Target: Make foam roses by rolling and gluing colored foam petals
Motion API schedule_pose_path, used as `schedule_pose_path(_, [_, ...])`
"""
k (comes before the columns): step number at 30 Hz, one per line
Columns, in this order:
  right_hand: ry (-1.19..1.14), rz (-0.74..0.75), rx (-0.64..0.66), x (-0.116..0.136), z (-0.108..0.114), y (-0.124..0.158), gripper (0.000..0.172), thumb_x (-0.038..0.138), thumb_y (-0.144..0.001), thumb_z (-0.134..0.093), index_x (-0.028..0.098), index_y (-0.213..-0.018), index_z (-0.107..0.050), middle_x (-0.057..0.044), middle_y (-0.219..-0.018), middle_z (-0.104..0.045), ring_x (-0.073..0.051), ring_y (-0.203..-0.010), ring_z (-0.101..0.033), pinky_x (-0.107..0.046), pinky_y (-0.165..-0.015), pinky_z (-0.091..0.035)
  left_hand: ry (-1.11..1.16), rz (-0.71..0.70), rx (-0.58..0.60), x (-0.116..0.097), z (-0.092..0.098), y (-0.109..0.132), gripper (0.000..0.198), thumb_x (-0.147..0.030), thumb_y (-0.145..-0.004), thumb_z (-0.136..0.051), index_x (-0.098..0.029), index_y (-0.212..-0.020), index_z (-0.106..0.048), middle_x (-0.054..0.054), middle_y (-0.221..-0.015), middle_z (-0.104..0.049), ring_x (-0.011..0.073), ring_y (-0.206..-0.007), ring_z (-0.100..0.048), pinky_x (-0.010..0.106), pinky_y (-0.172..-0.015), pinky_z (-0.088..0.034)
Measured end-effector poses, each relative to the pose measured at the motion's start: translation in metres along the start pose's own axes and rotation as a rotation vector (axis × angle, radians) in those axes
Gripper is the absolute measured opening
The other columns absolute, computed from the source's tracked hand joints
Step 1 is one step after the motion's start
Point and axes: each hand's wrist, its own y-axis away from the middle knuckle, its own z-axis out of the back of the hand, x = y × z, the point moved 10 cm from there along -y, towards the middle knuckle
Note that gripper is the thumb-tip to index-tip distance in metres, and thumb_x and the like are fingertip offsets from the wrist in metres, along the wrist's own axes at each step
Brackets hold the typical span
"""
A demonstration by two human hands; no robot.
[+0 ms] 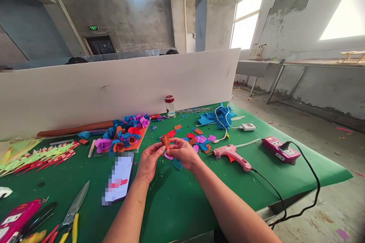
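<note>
Between my two hands, above the green table, is a small orange-brown paper petal (165, 141), curled upward. My left hand (149, 159) pinches it from the left with thumb and fingers. From the right, my right hand (184, 153) has its fingertips closed on the same piece. Loose paper petals (203, 139) in blue, purple, red and orange lie scattered behind and beside my hands. A pink hot glue gun (232, 155) rests on the table to the right. Finished paper flowers (122, 136) are bunched at the left, behind a phone (121, 176).
A glass jar with a red lid (170, 107) stands near the white board (114, 87). Blue crepe paper (221, 117) and a white charger (247, 127) lie at the back right. A pink power strip (281, 150) trails a black cord. Scissors (72, 209) lie front left, near woven paper strips (42, 155).
</note>
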Motion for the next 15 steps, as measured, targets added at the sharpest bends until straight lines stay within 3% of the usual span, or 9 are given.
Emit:
schedule_pose_path(10, [-0.011, -0.005, -0.044, -0.0003, -0.001, 0.0011, 0.047, 0.032, -0.046, -0.095, 0.014, -0.081, -0.069, 0.0, -0.069, -0.07, -0.012, -0.061, -0.065, -0.029, -0.071, -0.051, 0.13, 0.013, -0.09, 0.0041, 0.007, -0.0012, 0.03, -0.035, -0.054, -0.088, -0.019, -0.078, -0.078, 0.005, -0.085, -0.075, 0.0145, -0.074, -0.059, 0.025, -0.067, -0.044])
schedule_pose_path(15, [-0.038, -0.003, -0.067, -0.0002, -0.0025, 0.0029, 0.044, 0.032, -0.045, -0.095, 0.014, -0.077, -0.07, 0.0, -0.069, -0.069, -0.012, -0.063, -0.066, -0.028, -0.072, -0.051, 0.164, 0.011, -0.076, 0.0057, 0.0064, -0.0014, 0.027, -0.033, -0.059, -0.087, -0.02, -0.08, -0.077, 0.003, -0.086, -0.073, 0.013, -0.077, -0.058, 0.024, -0.068, -0.044])
